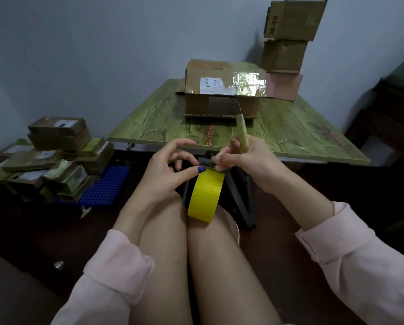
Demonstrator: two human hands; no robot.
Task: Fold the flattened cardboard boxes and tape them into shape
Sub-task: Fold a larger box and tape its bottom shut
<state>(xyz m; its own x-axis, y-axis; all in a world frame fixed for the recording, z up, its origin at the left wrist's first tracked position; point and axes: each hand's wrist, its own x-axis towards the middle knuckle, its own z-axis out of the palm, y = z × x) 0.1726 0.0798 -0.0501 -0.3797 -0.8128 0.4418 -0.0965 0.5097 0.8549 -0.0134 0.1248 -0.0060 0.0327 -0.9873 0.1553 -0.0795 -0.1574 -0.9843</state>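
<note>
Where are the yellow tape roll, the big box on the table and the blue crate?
yellow tape roll (205,195), head view, outer face
big box (210,85), head view, label
blue crate (107,185), head view, grid

We're looking at 2 pale pink sleeves, left sleeve (113,276) and right sleeve (360,256) alike, each turned back into a wide cuff on the forearm, dark blue polish on the nails of the left hand (168,171), legs (163,245) bare, and a sliver of pale hem (235,227) at the right thigh.
</note>
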